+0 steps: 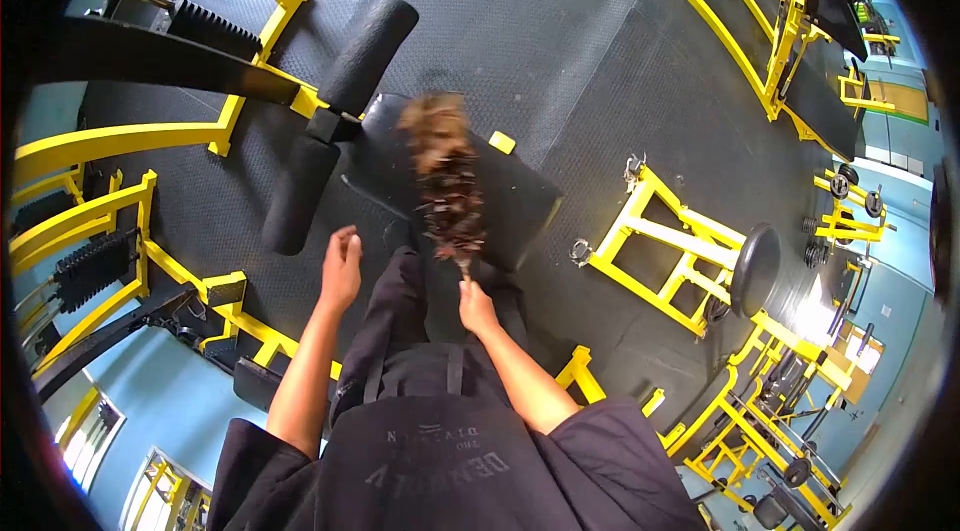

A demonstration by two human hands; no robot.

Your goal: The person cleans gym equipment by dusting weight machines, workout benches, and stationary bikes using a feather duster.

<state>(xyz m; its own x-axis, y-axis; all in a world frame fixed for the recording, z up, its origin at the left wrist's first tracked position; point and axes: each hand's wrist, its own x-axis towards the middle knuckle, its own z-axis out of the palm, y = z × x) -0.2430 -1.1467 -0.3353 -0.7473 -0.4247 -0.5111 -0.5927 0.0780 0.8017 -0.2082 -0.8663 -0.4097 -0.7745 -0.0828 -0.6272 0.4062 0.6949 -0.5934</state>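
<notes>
My right hand (477,310) is wrapped round the handle of a brown feather duster (452,196). The duster's feathers lie over a black padded seat (520,206), their far end blurred by motion; whether they touch the pad I cannot tell. Off to the left, my left hand (342,271) hangs in the air with its fingers stretched out and nothing in it. It is closest to the black foam rollers (300,191) in front of the seat, without touching them.
Yellow-framed machines with weight stacks (95,269) stand to the left. On the right, a low yellow frame with a round black pad (755,271) rests on the dark rubber floor (560,31). Another tall yellow frame (700,16) stands at the upper right.
</notes>
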